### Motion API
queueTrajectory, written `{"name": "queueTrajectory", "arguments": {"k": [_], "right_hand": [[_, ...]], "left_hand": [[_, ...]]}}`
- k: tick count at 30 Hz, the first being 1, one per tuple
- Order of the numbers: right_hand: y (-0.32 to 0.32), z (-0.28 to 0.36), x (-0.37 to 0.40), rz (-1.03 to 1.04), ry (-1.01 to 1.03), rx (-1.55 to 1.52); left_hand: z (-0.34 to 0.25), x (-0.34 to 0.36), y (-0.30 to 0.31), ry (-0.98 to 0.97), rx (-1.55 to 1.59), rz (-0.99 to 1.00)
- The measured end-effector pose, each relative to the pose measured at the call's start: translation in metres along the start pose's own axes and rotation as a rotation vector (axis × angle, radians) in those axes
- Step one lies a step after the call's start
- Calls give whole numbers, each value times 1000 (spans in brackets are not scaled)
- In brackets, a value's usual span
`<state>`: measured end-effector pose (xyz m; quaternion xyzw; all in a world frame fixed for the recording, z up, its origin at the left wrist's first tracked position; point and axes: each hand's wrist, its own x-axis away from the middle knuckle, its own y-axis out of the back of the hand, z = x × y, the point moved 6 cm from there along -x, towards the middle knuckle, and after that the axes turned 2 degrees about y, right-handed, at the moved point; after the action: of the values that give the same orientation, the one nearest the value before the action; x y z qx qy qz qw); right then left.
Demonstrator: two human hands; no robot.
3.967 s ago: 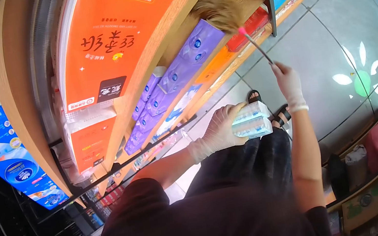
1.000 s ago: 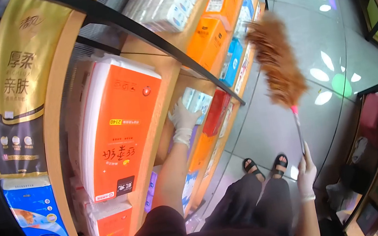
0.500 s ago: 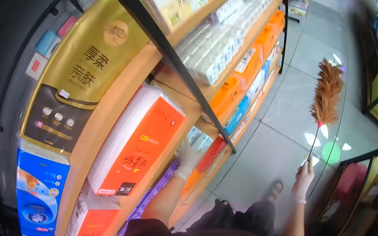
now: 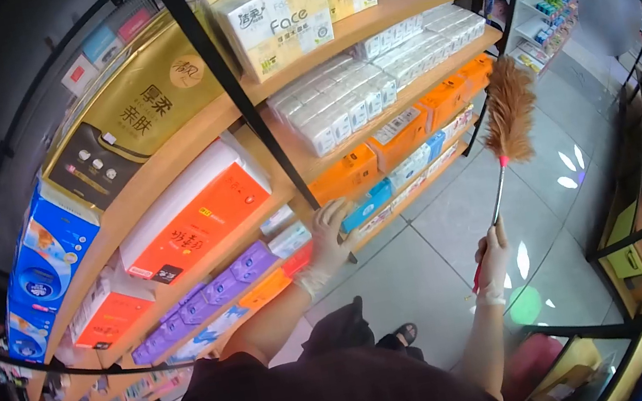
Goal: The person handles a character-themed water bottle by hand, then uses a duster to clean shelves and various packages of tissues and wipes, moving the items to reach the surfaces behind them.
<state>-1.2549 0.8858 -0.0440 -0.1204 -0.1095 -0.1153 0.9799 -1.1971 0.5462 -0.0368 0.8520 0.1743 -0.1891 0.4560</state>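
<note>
My right hand (image 4: 494, 257), in a thin whitish glove, is closed round the red handle of a feather duster (image 4: 510, 112). The duster points up and away, its brown feathers overlapping the far end of the shelf unit in this view. A thin metal rod joins feathers and handle. Also gloved, my left hand (image 4: 328, 237) is open beside the lower part of the black shelf post (image 4: 264, 130), holding nothing. Close to its fingers are blue packs (image 4: 369, 204) and orange tissue packs (image 4: 346, 175) on the lower shelves.
Wooden shelves on the left carry white tissue packs (image 4: 344, 104), Face tissue packs (image 4: 281, 26), a large orange-and-white pack (image 4: 202, 215) and purple packs (image 4: 221, 287). Another shelf unit (image 4: 641, 259) stands on the right. Grey floor tiles (image 4: 447, 252) run between them.
The duster has swung left and up toward the shelves, with my right hand moving along. My left hand has shifted right and up to the post. The view has turned somewhat.
</note>
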Motion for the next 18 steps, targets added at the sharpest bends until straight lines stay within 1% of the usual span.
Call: {"name": "queueTrajectory", "arguments": {"k": [1, 2, 4, 6, 7, 8, 9, 10, 11, 12, 13, 14, 15, 16, 18], "right_hand": [[-5, 9, 2, -9, 9, -6], [-21, 4, 3, 141, 15, 45], [-58, -9, 23, 461, -99, 302], [-65, -23, 11, 544, 97, 379], [-64, -31, 12, 591, 182, 421], [-44, -34, 4, 423, 32, 359], [-21, -34, -9, 251, -97, 309], [11, -40, -23, 78, 24, 231], [57, -65, -40, -71, -69, 70], [76, -56, -38, -207, -93, -82], [122, -87, -52, -302, -119, -87], [162, -118, -62, -240, -224, -121], [199, -145, -66, -217, -346, 30], [209, -157, -56, -250, -392, 88], [221, -183, -42, -69, -636, 397]], "left_hand": [[-2, -10, -1, 0, 1, 1], [-1, -20, -6, 10, 4, -8], [2, -35, -21, 42, 14, -9], [6, -51, -32, 102, 63, -14], [5, -60, -34, 47, 68, -28], [5, -65, -36, -4, 77, -44], [10, -66, -42, 63, 117, 18], [15, -64, -49, 133, 161, 68], [22, -56, -55, 203, 200, 111], [28, -40, -67, 227, 254, 143], [36, -24, -79, 248, 303, 170], [45, -9, -89, 263, 350, 190], [52, 12, -97, 348, 251, 318], [62, 38, -105, 453, 277, 367], [74, 99, -118, 660, 339, 465]]}}
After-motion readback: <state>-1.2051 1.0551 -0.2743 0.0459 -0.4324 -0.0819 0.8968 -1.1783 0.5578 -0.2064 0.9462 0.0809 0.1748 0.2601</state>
